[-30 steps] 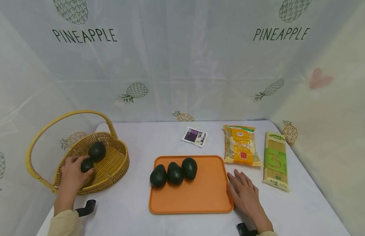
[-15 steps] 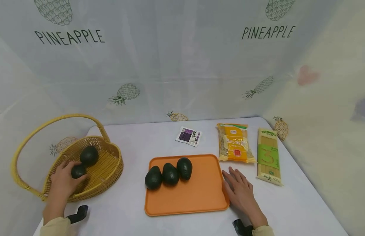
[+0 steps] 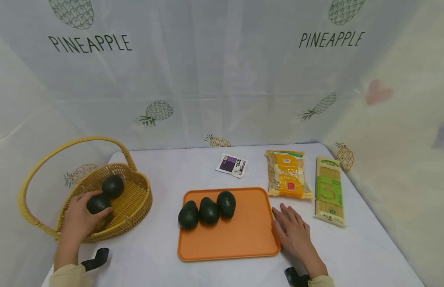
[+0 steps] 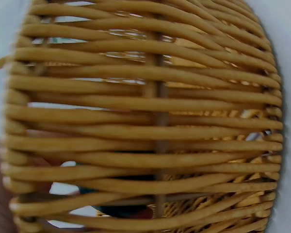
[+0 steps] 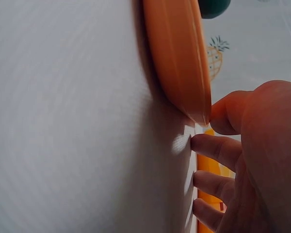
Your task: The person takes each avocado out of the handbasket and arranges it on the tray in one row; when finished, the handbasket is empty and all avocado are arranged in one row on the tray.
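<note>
In the head view my left hand [image 3: 78, 217] reaches into the yellow wicker basket [image 3: 136, 211] and grips a dark green avocado [image 3: 98, 204] between thumb and fingers. A second avocado [image 3: 112, 186] lies right beside it in the basket. The left wrist view is filled by the basket's woven side [image 4: 150, 102], with a dark green patch showing through the gaps. My right hand [image 3: 295, 233] rests at the right edge of the orange tray [image 3: 243, 239], fingers spread. In the right wrist view its thumb touches the tray rim and its other fingertips are on the tablecloth.
Three avocados [image 3: 209, 211] sit in a row on the tray's left part. Behind it lies a small white and purple packet [image 3: 232, 165]. A yellow bag of grain-like food [image 3: 290, 175] and a green-banded noodle pack [image 3: 330, 191] lie at the right.
More of the avocado in my left hand shows between the fingers and thumb. The head view shifted slightly, moving the whole scene; my right hand stays at the tray edge.
</note>
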`<state>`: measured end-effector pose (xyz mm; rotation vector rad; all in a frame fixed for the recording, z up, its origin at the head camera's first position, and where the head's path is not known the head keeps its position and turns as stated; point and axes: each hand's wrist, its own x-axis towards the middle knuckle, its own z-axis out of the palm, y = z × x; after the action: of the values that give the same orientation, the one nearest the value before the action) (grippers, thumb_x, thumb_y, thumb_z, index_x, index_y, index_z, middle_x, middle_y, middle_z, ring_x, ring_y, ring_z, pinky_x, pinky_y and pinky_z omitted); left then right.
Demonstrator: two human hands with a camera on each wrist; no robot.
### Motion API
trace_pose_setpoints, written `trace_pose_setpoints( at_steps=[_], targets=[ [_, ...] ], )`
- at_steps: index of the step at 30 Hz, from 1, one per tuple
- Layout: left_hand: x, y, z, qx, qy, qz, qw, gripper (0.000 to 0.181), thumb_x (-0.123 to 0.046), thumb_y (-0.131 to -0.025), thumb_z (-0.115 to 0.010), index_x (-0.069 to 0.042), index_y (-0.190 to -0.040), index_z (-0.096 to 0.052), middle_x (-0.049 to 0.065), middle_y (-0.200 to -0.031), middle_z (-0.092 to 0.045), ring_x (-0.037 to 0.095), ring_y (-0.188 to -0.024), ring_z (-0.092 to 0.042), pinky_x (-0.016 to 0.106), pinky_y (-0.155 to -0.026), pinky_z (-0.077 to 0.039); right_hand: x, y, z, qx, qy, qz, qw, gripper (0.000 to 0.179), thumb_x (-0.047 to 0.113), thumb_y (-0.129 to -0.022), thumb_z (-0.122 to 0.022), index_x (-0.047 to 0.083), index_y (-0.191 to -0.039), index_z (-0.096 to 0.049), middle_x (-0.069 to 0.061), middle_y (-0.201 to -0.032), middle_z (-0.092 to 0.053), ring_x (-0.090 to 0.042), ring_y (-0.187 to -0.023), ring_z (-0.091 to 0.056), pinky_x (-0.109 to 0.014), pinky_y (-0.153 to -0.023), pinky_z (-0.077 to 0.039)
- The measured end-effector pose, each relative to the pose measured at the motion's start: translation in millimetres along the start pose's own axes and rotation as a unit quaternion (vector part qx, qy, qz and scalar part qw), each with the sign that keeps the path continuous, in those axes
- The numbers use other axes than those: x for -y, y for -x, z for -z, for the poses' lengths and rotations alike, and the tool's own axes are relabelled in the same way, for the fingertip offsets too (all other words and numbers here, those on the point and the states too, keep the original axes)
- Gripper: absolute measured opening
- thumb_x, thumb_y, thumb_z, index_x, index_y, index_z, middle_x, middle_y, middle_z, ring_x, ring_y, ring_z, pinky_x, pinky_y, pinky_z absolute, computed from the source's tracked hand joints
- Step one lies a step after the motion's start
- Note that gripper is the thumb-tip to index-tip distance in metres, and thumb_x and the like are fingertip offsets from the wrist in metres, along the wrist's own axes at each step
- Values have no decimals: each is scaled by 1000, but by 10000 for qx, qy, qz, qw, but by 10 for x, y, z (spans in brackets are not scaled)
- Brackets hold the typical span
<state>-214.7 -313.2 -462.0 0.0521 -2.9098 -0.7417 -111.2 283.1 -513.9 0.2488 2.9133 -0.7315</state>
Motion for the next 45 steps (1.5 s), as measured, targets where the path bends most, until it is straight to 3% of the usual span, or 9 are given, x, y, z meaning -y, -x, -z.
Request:
trace_pose_setpoints(
  at_steps=[3, 5, 9, 11, 19, 24, 32, 38, 45],
  targets=[
    [-30, 14, 23, -248, 228, -84, 9994, 71, -25, -91, -88, 4, -146, -54, 45, -148, -42, 64, -130, -42, 79, -95, -42, -10, 2, -2, 21, 34, -16, 10000, 53, 38, -113, -52, 16, -161, -50, -20, -174, -32, -48, -162, -19, -81, -121, -21],
    [-60, 22, 39, -435, 419, -193, 9980, 72, -26, -90, -89, 1, -147, -56, 41, -146, -47, 54, -120, -53, 58, -94, -55, -19, 2, -7, 34, 64, -25, 10000, 53, 38, -113, -52, 16, -161, -51, -21, -174, -32, -49, -162, -19, -81, -120, -21],
    [-135, 47, 49, -768, 1122, -327, 9902, 74, -22, -88, -92, -6, -151, -58, 28, -149, -50, 2, -106, -56, 5, -76, -51, -23, 5, -16, 54, 99, -51, 9999, 53, 39, -113, -52, 16, -161, -51, -21, -174, -32, -49, -161, -20, -81, -120, -22],
    [-179, 65, 48, -846, 1594, -258, 9832, 75, -18, -88, -91, -12, -155, -56, 19, -153, -48, -14, -106, -47, -4, -78, -46, -19, 9, -16, 61, 101, -58, 9999, 54, 39, -112, -52, 16, -161, -51, -21, -174, -32, -50, -161, -20, -81, -120, -22],
    [-313, 114, 55, -993, 2628, 260, 9594, 79, -10, -90, -88, -28, -159, -53, -13, -159, -46, -11, -117, -52, -1, -86, -49, -11, 8, -11, 39, 127, -18, 9999, 53, 38, -112, -53, 16, -161, -51, -21, -174, -33, -50, -161, -21, -81, -119, -23],
    [-380, 132, 56, -982, 3254, 150, 9403, 80, 3, -88, -85, -20, -158, -55, -9, -165, -45, -6, -121, -55, 1, -88, -52, 0, 8, -6, 50, 110, -21, 9999, 53, 37, -112, -53, 16, -161, -51, -21, -174, -33, -50, -161, -21, -82, -120, -22],
    [-501, 155, 90, -1106, 4670, -568, 8755, 81, 30, -80, -74, 1, -153, -54, 2, -167, -46, 7, -130, -60, 9, -97, -54, -2, 4, -6, 36, 94, 32, 9999, 53, 36, -112, -53, 15, -160, -51, -21, -174, -33, -49, -161, -20, -81, -120, -22],
    [-613, 175, 149, -1139, 4880, -727, 8623, 82, 37, -76, -70, 7, -151, -53, 7, -167, -46, 9, -130, -63, 13, -98, -56, -5, 2, -3, 14, 142, 70, 9999, 52, 35, -112, -53, 15, -160, -51, -21, -174, -33, -49, -161, -21, -81, -119, -23],
    [-670, 177, 146, -801, 5124, -1442, 8428, 82, 40, -76, -67, 13, -151, -48, 18, -169, -38, 13, -135, -62, 17, -102, -57, -15, 1, -4, 0, 173, 88, 9998, 53, 36, -112, -53, 15, -160, -51, -21, -173, -34, -50, -161, -22, -81, -119, -24]
  ],
)
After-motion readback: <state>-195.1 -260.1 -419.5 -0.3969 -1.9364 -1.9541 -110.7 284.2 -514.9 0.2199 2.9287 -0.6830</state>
